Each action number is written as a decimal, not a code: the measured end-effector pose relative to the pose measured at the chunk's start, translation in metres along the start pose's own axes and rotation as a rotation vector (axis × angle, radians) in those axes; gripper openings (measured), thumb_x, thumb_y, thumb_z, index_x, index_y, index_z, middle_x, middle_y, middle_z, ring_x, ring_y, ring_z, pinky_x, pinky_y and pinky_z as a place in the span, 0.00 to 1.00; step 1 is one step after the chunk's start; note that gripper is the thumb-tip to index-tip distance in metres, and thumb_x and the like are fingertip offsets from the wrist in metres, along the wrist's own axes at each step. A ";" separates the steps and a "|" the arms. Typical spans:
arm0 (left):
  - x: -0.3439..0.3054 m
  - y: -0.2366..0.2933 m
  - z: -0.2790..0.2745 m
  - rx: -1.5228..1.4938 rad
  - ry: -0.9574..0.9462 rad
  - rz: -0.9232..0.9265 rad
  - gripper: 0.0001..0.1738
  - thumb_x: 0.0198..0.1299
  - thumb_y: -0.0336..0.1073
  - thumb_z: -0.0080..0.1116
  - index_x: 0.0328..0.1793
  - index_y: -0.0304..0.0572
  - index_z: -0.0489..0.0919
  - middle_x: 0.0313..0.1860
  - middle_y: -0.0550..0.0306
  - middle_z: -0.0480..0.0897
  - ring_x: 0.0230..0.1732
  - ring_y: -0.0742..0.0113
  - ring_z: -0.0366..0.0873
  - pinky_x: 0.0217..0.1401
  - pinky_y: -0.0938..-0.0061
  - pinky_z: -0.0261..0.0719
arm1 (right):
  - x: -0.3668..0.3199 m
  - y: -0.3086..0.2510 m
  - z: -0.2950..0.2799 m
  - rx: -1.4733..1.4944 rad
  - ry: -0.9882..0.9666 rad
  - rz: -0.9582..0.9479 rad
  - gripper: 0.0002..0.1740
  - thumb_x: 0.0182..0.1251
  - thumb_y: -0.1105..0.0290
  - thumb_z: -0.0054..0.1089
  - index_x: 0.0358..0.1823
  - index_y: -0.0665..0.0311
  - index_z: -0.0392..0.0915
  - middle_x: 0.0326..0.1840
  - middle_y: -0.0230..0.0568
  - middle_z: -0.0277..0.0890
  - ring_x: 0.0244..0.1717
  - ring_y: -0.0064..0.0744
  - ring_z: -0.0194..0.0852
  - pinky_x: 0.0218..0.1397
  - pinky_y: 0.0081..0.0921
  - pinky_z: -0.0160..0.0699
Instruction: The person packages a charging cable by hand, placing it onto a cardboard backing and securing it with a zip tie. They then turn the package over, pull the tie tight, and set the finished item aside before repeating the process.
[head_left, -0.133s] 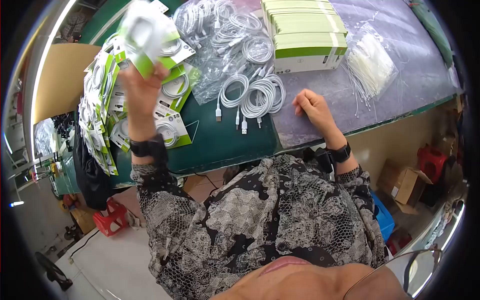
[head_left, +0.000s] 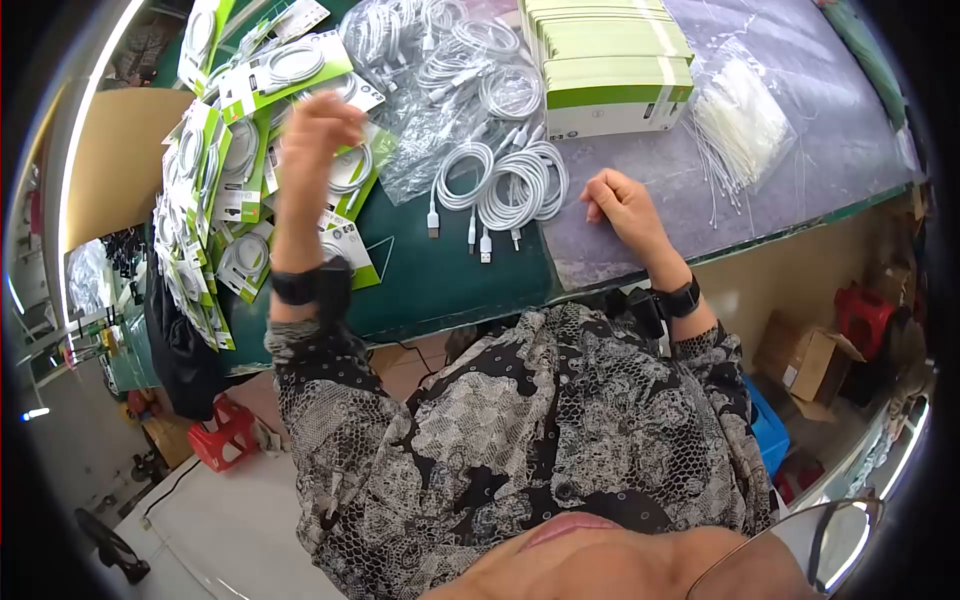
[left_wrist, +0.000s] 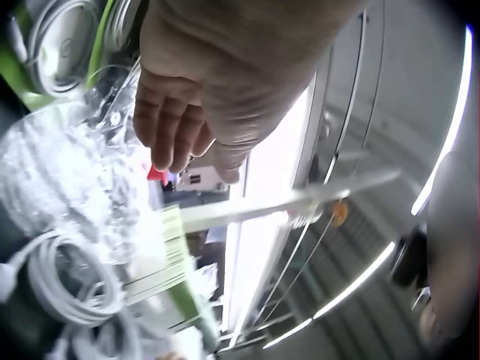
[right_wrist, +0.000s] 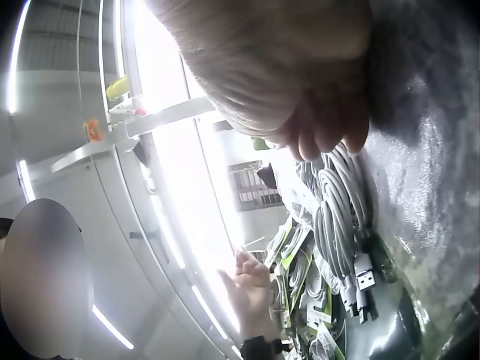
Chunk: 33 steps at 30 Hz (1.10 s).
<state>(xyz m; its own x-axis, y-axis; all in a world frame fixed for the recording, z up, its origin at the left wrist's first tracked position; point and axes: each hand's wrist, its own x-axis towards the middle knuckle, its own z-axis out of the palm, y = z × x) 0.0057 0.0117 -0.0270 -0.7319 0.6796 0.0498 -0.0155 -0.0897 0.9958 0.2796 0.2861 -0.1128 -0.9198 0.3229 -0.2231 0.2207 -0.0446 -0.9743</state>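
Note:
My left hand (head_left: 318, 115) is raised over a pile of green-and-white packaged cables (head_left: 205, 200), its fingers loosely bent and holding nothing; the left wrist view shows the same empty hand (left_wrist: 180, 127). One packaged cable (head_left: 285, 68) lies just beyond it on top of the pile. My right hand (head_left: 618, 205) rests loosely curled on the grey mat (head_left: 700, 200), holding nothing, with its fingers (right_wrist: 315, 127) touching the mat. Loose coiled white cables (head_left: 505, 190) lie just left of it.
A clear plastic bag of white cables (head_left: 440, 60) sits at the back. To its right stand a stack of green-and-white cartons (head_left: 610, 70) and a bag of white ties (head_left: 740, 120). Bare green table (head_left: 450, 280) shows at the front edge. Cardboard boxes stand on the floor.
The left hand let go of the packaged cable it held up; that package now lies on the pile beyond it. The right hand has barely moved.

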 end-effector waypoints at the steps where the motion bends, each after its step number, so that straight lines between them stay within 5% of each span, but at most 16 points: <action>1: -0.002 -0.020 0.015 0.378 -0.020 -0.055 0.14 0.60 0.33 0.59 0.51 0.39 0.75 0.46 0.50 0.80 0.35 0.64 0.78 0.40 0.73 0.77 | 0.000 0.000 -0.002 -0.008 -0.005 -0.009 0.15 0.74 0.61 0.49 0.32 0.64 0.75 0.22 0.27 0.72 0.26 0.14 0.69 0.31 0.14 0.68; 3: -0.014 -0.047 0.052 1.009 -0.245 0.117 0.15 0.57 0.32 0.59 0.50 0.39 0.74 0.41 0.49 0.78 0.34 0.57 0.79 0.36 0.69 0.78 | -0.002 0.002 -0.004 -0.022 -0.017 -0.029 0.16 0.73 0.61 0.50 0.31 0.65 0.75 0.22 0.27 0.73 0.25 0.14 0.69 0.30 0.14 0.69; 7: -0.024 -0.078 0.075 1.292 -0.124 0.112 0.17 0.56 0.29 0.58 0.52 0.41 0.73 0.38 0.48 0.77 0.34 0.51 0.78 0.37 0.65 0.77 | -0.005 -0.001 -0.003 -0.032 -0.014 -0.024 0.15 0.73 0.63 0.49 0.30 0.65 0.75 0.22 0.27 0.72 0.25 0.14 0.69 0.30 0.15 0.69; 11: -0.039 -0.085 0.072 1.311 0.011 0.237 0.17 0.53 0.26 0.56 0.51 0.41 0.74 0.40 0.47 0.77 0.39 0.47 0.76 0.40 0.65 0.75 | -0.006 0.001 -0.005 -0.038 -0.012 -0.055 0.14 0.74 0.64 0.48 0.31 0.65 0.74 0.22 0.27 0.72 0.25 0.15 0.68 0.30 0.14 0.68; 18: -0.079 -0.024 0.084 1.148 0.193 0.336 0.19 0.51 0.17 0.51 0.51 0.36 0.74 0.42 0.47 0.76 0.45 0.46 0.75 0.45 0.64 0.76 | -0.005 0.005 0.001 0.014 -0.021 -0.041 0.13 0.72 0.67 0.49 0.30 0.65 0.75 0.21 0.28 0.72 0.24 0.15 0.69 0.29 0.15 0.68; 22: -0.079 -0.007 0.087 1.134 0.244 0.485 0.20 0.50 0.18 0.52 0.52 0.36 0.74 0.44 0.48 0.74 0.47 0.46 0.73 0.50 0.58 0.74 | -0.009 -0.006 0.003 0.021 -0.088 -0.064 0.11 0.72 0.68 0.50 0.31 0.65 0.74 0.22 0.28 0.72 0.24 0.16 0.69 0.30 0.15 0.69; 25: -0.073 0.006 0.096 1.176 0.270 0.764 0.18 0.50 0.21 0.55 0.49 0.40 0.76 0.46 0.51 0.74 0.48 0.51 0.73 0.52 0.54 0.71 | -0.026 -0.026 0.021 0.077 -0.204 -0.011 0.08 0.70 0.70 0.53 0.33 0.66 0.74 0.25 0.28 0.73 0.25 0.16 0.69 0.31 0.16 0.70; 28: -0.071 0.006 0.130 1.237 0.152 0.780 0.17 0.50 0.25 0.56 0.49 0.43 0.77 0.47 0.53 0.74 0.49 0.55 0.74 0.53 0.54 0.70 | -0.048 -0.048 0.034 -0.069 -0.204 -0.165 0.07 0.68 0.73 0.57 0.44 0.67 0.74 0.35 0.32 0.73 0.32 0.18 0.69 0.37 0.17 0.71; 31: -0.072 0.010 0.163 1.240 0.045 0.790 0.20 0.49 0.31 0.57 0.51 0.46 0.78 0.48 0.56 0.75 0.52 0.58 0.74 0.56 0.60 0.69 | -0.040 -0.062 0.057 -0.145 -0.037 -0.549 0.14 0.65 0.78 0.58 0.51 0.66 0.71 0.42 0.34 0.71 0.40 0.18 0.69 0.42 0.18 0.71; 33: -0.070 0.002 0.181 1.064 -0.053 0.735 0.23 0.49 0.30 0.56 0.55 0.46 0.77 0.51 0.56 0.75 0.53 0.57 0.73 0.57 0.61 0.69 | -0.030 -0.048 0.069 -0.013 -0.014 -0.562 0.13 0.65 0.77 0.58 0.50 0.67 0.71 0.41 0.34 0.70 0.41 0.19 0.68 0.42 0.18 0.71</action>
<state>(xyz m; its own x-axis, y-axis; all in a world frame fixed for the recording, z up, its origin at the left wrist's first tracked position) 0.1805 0.0959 -0.0144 -0.3097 0.7486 0.5863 0.9407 0.1513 0.3037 0.2741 0.2133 -0.0616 -0.9013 0.2810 0.3298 -0.3006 0.1424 -0.9430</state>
